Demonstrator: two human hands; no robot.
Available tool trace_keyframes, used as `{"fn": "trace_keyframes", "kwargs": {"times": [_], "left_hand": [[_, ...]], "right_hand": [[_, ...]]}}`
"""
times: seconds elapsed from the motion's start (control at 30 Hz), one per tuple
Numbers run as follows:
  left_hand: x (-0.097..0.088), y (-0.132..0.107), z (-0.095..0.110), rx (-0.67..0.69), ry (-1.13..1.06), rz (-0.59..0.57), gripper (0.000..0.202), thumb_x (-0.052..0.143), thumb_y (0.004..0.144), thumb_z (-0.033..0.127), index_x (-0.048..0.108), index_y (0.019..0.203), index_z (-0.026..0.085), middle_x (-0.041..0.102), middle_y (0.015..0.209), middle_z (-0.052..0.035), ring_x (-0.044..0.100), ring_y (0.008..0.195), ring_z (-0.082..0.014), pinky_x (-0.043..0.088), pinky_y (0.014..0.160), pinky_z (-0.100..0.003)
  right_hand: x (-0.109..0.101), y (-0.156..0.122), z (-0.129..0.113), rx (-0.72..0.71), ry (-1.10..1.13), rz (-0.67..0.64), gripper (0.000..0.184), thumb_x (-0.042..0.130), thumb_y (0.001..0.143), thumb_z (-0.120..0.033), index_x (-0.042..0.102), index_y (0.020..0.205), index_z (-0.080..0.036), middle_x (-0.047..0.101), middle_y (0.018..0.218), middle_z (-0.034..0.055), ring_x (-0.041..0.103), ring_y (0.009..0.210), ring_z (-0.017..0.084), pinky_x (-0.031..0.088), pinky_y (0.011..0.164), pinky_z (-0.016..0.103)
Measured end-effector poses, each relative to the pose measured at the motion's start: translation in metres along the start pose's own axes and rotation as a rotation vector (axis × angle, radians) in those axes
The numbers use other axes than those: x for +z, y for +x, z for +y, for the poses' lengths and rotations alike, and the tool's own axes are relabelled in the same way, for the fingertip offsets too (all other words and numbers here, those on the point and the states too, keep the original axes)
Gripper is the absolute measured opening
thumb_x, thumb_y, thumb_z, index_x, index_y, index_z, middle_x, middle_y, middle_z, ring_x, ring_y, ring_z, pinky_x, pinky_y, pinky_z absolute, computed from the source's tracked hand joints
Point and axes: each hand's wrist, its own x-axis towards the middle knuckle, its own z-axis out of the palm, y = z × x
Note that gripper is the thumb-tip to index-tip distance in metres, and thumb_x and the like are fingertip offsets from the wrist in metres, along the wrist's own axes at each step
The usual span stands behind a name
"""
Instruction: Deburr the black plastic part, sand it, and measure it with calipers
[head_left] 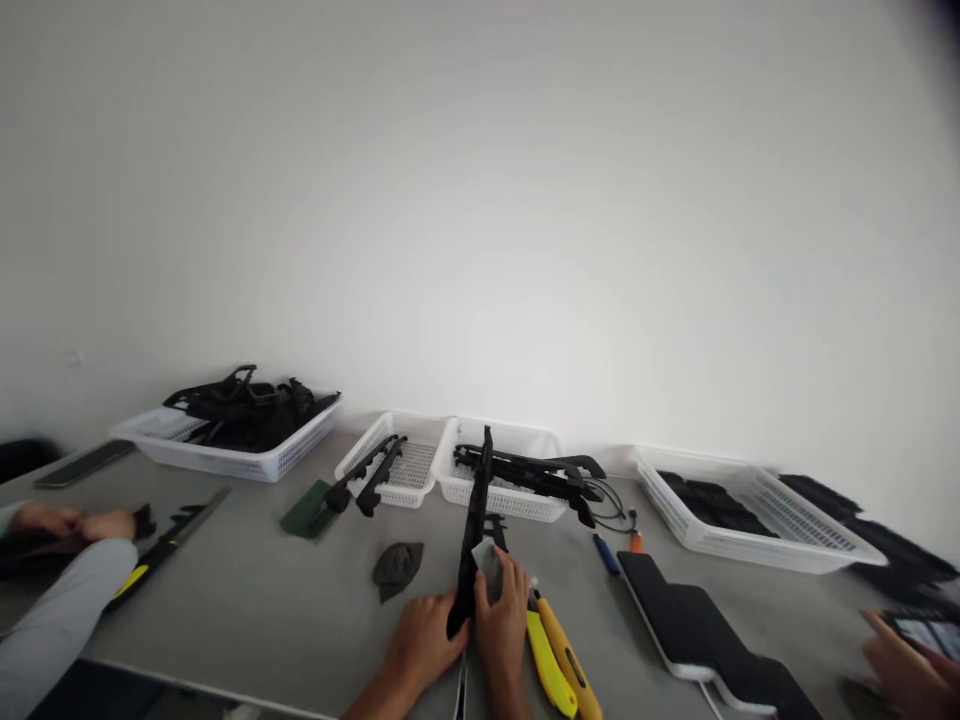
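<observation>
My left hand (421,640) grips the near end of a long black plastic part (474,520) that points away from me across the grey table (262,600). My right hand (501,610) is closed beside it, pressing a small grey-white piece (487,556) against the part's side. Both hands sit at the table's near edge, just left of two yellow utility knives (559,665).
Several white baskets (225,455) with black parts line the wall. A dark cloth (397,568), a green pad (306,510), blue and orange tools (606,553) and a black-and-white device (694,625) lie around. Other people's hands show at far left (67,523) and far right (904,665).
</observation>
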Motion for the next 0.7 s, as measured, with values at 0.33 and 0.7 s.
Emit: {"fn": "trace_keyframes", "kwargs": {"times": [0.33, 0.7], "left_hand": [[0.008, 0.002, -0.003, -0.124, 0.040, -0.033, 0.037, 0.064, 0.089, 0.039, 0.077, 0.121, 0.026, 0.083, 0.126, -0.0124, 0.073, 0.121, -0.0385, 0.053, 0.101, -0.044], [0.001, -0.004, -0.006, -0.097, 0.130, -0.055, 0.046, 0.051, 0.099, 0.044, 0.073, 0.132, 0.022, 0.082, 0.125, -0.0141, 0.073, 0.120, -0.0360, 0.051, 0.102, -0.042]], "right_hand": [[0.019, -0.007, 0.034, -0.145, 0.056, -0.042, 0.047, 0.056, 0.105, -0.055, 0.074, 0.139, -0.028, 0.073, 0.140, 0.0126, 0.067, 0.124, 0.038, 0.052, 0.104, 0.055], [0.016, -0.011, -0.008, 0.010, 0.041, -0.145, 0.043, 0.059, 0.098, -0.036, 0.072, 0.138, -0.028, 0.071, 0.139, 0.0104, 0.068, 0.126, 0.033, 0.054, 0.108, 0.051]]}}
